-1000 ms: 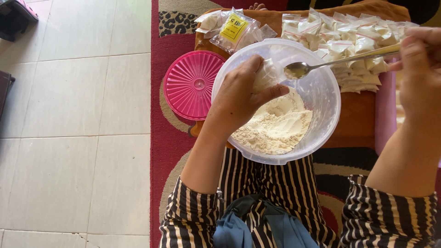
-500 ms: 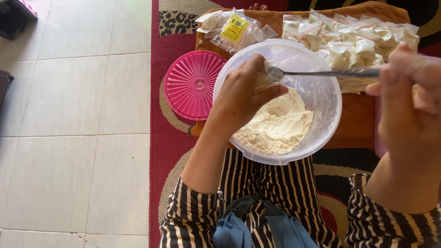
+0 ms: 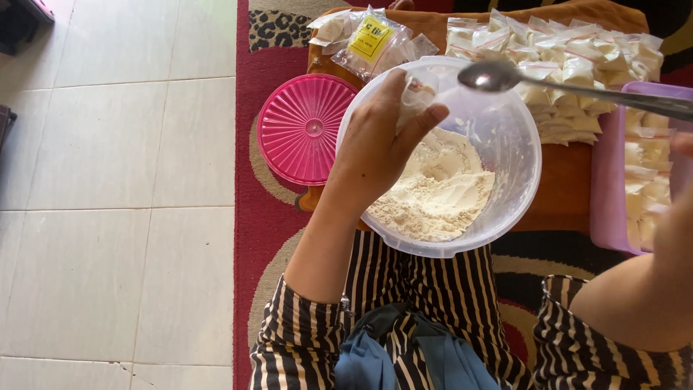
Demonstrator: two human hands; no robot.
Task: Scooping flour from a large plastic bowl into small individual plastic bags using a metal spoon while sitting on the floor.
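From the head camera I look down at a clear plastic bowl [image 3: 505, 209] of pale flour [image 3: 437, 191] resting in my lap, in front of a brown surface [image 3: 570, 180]. My left hand [image 3: 379, 148] is closed around a small clear bag [image 3: 417, 94], held over the bowl's far left rim. A metal spoon [image 3: 498, 76] hovers above the bowl's far edge; my right hand [image 3: 682, 144] sits at the frame's right edge, its grip hidden, so I cannot tell its state. A pink lid [image 3: 307, 128] lies left of the bowl. Filled packets [image 3: 570, 65] are piled on the far surface, and a purple tray [image 3: 606, 180] stands to the right.
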